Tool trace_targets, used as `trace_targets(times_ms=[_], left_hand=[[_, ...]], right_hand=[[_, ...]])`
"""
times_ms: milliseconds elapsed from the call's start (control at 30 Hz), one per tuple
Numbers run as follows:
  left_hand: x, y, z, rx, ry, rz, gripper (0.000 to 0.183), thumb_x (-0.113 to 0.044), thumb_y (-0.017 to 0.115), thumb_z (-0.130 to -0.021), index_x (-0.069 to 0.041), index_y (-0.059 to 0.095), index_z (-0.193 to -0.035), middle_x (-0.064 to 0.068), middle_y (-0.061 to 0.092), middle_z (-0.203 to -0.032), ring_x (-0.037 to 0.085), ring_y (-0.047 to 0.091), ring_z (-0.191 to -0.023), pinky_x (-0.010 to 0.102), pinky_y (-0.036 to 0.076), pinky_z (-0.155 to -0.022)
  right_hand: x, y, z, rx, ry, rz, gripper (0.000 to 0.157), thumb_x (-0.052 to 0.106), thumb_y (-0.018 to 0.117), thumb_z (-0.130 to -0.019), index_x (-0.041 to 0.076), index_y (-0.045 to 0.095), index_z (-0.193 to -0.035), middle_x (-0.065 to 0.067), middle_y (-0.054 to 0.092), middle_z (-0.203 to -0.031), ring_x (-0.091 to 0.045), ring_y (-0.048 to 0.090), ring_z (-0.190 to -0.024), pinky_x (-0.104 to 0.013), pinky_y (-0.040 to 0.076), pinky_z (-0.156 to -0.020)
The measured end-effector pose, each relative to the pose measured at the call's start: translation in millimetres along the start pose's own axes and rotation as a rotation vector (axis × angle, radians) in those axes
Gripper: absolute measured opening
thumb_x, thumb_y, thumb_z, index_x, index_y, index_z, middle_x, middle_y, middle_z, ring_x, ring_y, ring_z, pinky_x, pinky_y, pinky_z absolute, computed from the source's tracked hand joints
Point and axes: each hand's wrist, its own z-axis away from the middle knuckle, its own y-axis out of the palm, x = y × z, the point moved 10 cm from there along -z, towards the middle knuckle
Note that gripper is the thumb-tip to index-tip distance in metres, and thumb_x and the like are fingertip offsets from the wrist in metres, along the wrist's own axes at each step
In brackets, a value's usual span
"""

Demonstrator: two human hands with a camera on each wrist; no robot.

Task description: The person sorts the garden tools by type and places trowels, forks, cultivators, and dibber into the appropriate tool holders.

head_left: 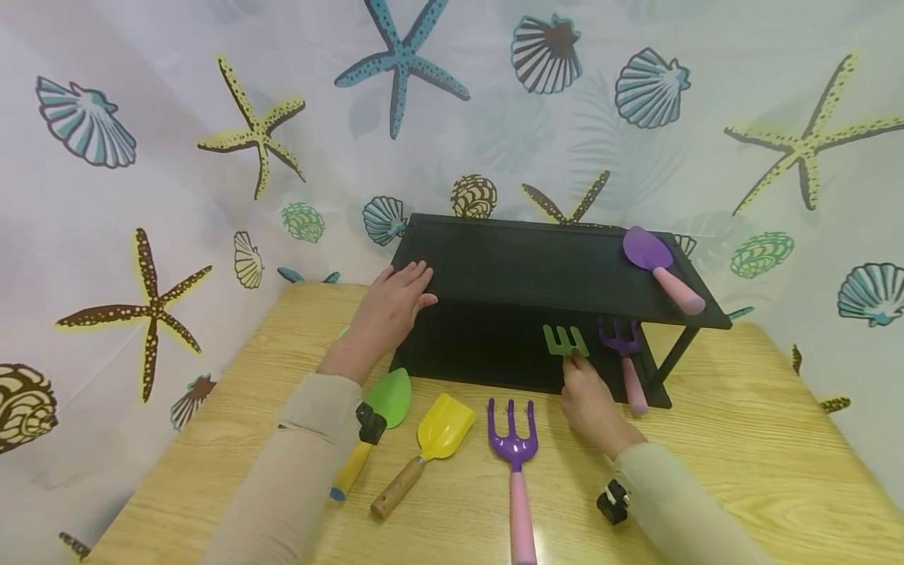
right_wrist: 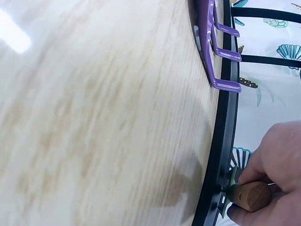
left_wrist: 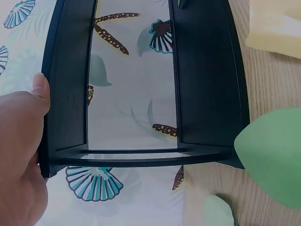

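Observation:
My left hand rests on the left end of a black two-tier shelf, fingers extended on its upper board. In the left wrist view the thumb lies at that board's edge. My right hand holds a green hand fork by its wooden handle, over the lower board. To its right, a purple hand fork with a pink handle lies on the lower board, its handle end past the front edge. A purple trowel with a pink handle lies on the upper board's right end.
On the wooden table before the shelf lie a green trowel, a yellow shovel and another purple hand fork. Part of another green thing shows by the shelf's left end. A seashell-patterned curtain hangs behind.

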Motion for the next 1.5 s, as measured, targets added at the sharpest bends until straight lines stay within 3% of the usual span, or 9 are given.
trace_targets(times_ms=[667, 933, 1200, 1500], left_hand=[[-14.0, 7.2, 2.5, 0.001, 0.006, 0.004, 0.05, -0.026, 0.049, -0.104, -0.007, 0.043, -0.15, 0.009, 0.043, -0.156, 0.023, 0.039, -0.146, 0.045, 0.029, -0.122], [-11.7, 4.2, 1.6, 0.001, -0.001, 0.014, 0.05, -0.028, 0.047, -0.105, -0.006, 0.043, -0.15, 0.01, 0.043, -0.155, 0.024, 0.04, -0.146, 0.046, 0.028, -0.123], [-6.9, 0.3, 2.4, -0.006, -0.002, 0.01, 0.051, -0.028, 0.047, -0.105, -0.005, 0.043, -0.149, 0.011, 0.043, -0.155, 0.025, 0.04, -0.145, 0.047, 0.029, -0.122], [-1.0, 0.2, 1.8, 0.019, -0.019, 0.007, 0.051, -0.028, 0.047, -0.105, -0.006, 0.041, -0.151, 0.011, 0.041, -0.156, 0.025, 0.038, -0.147, 0.046, 0.026, -0.123]], right_hand=[[-13, 13.2, 13, 0.007, 0.054, 0.017, 0.047, -0.011, 0.057, -0.082, -0.022, 0.048, -0.127, -0.038, 0.045, -0.138, -0.051, 0.052, -0.124, -0.054, 0.049, -0.101], [-15, 8.2, 12, -0.021, 0.063, 0.015, 0.055, 0.0, 0.058, -0.088, -0.014, 0.044, -0.139, -0.038, 0.041, -0.144, -0.052, 0.049, -0.127, -0.059, 0.045, -0.105], [-13, 6.5, 14, 0.006, 0.096, -0.006, 0.058, 0.01, 0.059, -0.093, -0.01, 0.04, -0.143, -0.036, 0.037, -0.148, -0.053, 0.043, -0.132, -0.062, 0.039, -0.11], [6, -3.4, 21, -0.061, 0.026, -0.012, 0.058, 0.011, 0.062, -0.092, -0.011, 0.042, -0.142, -0.034, 0.042, -0.145, -0.049, 0.044, -0.134, -0.059, 0.037, -0.113]])
